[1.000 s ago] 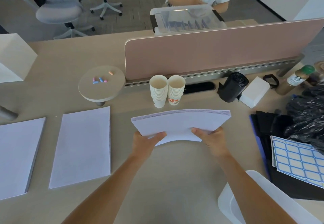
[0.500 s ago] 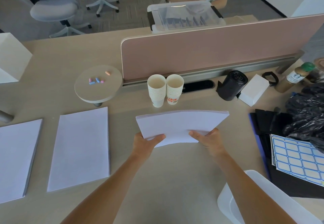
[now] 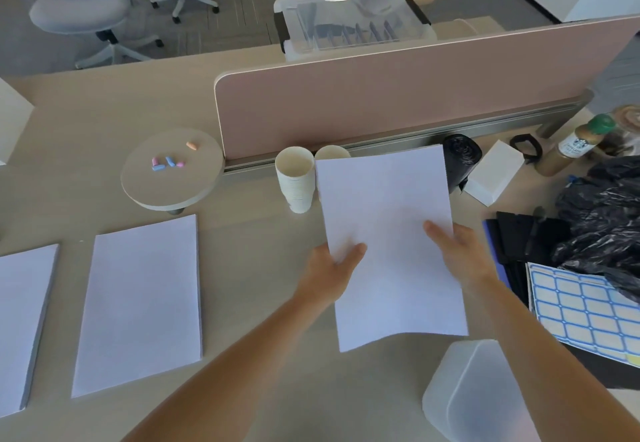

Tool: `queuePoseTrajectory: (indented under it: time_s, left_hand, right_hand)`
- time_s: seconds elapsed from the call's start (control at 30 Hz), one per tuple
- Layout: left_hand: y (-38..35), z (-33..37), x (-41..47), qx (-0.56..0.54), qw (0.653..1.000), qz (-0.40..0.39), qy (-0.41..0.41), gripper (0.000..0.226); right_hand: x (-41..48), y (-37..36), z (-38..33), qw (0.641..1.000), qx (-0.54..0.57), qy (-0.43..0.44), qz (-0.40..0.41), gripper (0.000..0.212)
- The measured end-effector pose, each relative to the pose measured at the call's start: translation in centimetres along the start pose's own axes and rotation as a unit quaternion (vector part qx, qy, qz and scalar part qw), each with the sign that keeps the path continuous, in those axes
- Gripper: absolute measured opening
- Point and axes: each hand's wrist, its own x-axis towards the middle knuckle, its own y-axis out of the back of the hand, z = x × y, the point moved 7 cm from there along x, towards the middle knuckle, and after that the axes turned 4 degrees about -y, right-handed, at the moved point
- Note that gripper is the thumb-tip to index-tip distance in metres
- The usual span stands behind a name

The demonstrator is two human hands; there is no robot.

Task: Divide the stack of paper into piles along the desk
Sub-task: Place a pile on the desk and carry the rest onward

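Holding paper stack above desk, right of centre, long side running near-to-far. Left hand grips stack's left edge, thumb on top, fingers hidden beneath. Right hand grips right edge, thumb on top, fingers underneath. Near end of stack droops slightly. Far end overlaps paper cups. Two finished piles flat on desk at left: one nearer centre, other at left frame edge, apart.

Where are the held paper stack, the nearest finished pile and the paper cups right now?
held paper stack (image 3: 384, 220), head view, bare middle of top sheet.
nearest finished pile (image 3: 142, 299), head view, centre of top sheet.
paper cups (image 3: 295, 178), head view, side of the left stack.
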Motion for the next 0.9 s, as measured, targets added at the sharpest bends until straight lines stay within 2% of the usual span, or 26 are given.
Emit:
queuePoseTrajectory:
  time_s: [0.1, 0.2, 0.37, 0.5, 0.67, 0.83, 0.9]
  left_hand:
    - [-3.2, -0.1, 1.4, 0.028, 0.999, -0.031, 0.005, 0.042]
    - [-5.7, -1.6, 2.9, 0.017, 0.995, -0.070, 0.069, 0.046]
    - [-8.4, -4.0, 4.1, 0.049, 0.981, -0.131, 0.135, 0.054]
    - [-9.6, -5.4, 4.7, -0.018, 0.967, -0.157, 0.201, 0.053]
    - [-9.6, -6.2, 5.1, -0.034, 0.949, -0.140, 0.279, 0.058]
    - [-8.5, -6.9, 5.8, -0.013, 0.945, -0.049, 0.322, 0.092]
    - [-7.9, -6.4, 5.5, -0.015, 0.944, -0.034, 0.329, 0.091]
  right_hand:
    - [2.0, 2.3, 1.1, 0.999, -0.023, -0.015, 0.024, 0.029]
    - [4.2, 4.0, 2.8, 0.994, -0.081, -0.053, 0.043, 0.043]
    - [7.3, 3.9, 5.7, 0.976, -0.197, -0.091, 0.020, 0.041]
    - [9.1, 3.3, 7.7, 0.961, -0.247, -0.126, 0.000, 0.039]
    - [10.9, 2.8, 8.3, 0.951, -0.278, -0.136, -0.009, 0.040]
    - [12.0, 3.5, 9.3, 0.937, -0.323, -0.135, -0.001, 0.041]
    - [12.2, 3.5, 9.3, 0.928, -0.351, -0.129, -0.003, 0.041]
